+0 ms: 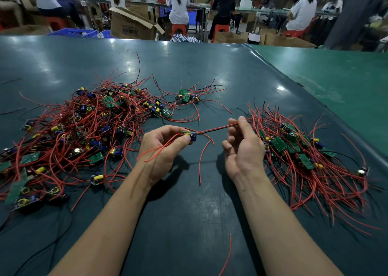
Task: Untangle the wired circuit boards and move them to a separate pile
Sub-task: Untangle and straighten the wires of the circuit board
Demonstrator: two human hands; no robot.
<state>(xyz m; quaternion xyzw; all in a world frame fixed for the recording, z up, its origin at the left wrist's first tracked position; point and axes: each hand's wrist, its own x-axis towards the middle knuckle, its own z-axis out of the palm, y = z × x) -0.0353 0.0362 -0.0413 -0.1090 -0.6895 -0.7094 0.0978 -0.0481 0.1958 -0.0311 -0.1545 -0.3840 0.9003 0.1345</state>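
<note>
My left hand [161,147] pinches a small green circuit board [190,135] with blue and yellow parts, held just above the table's middle. Red wires loop back from the board over my left wrist and hang down toward the table. My right hand [241,147] pinches the board's red and black wire pair [218,129] between thumb and forefinger, and the pair runs taut between both hands. A big tangled pile of wired boards [69,135] lies to the left. A second pile of boards [302,156], with wires combed roughly one way, lies at the right.
A small cluster of boards [185,96] sits apart behind the hands. A loose red wire [228,252] lies near the front edge. The dark green mat [189,212] ends at a fold on the right. Seated people and cardboard boxes [132,24] fill the background.
</note>
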